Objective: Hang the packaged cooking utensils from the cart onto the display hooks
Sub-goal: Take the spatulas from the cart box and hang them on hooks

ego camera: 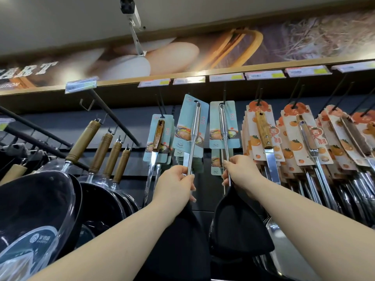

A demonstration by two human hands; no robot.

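Observation:
My left hand (178, 184) grips the steel shaft of a black-headed spatula (192, 130) on a pale blue card, tilted and raised just below a black display hook (161, 104). My right hand (237, 171) pinches the shaft of a second, matching spatula (224, 126). That one's blue card hangs at the hook (224, 96) under the shelf edge. Both black heads (239, 226) hang below my hands. A wooden-handled utensil on a blue card (159, 134) hangs to the left of them.
Orange-patterned cards with steel utensils (265, 136) crowd the hooks to the right. Black woks with wooden handles (85, 142) hang from slanted rails at left. Price tags (188, 80) line the wooden shelf edge above. A security camera (130, 11) is mounted overhead.

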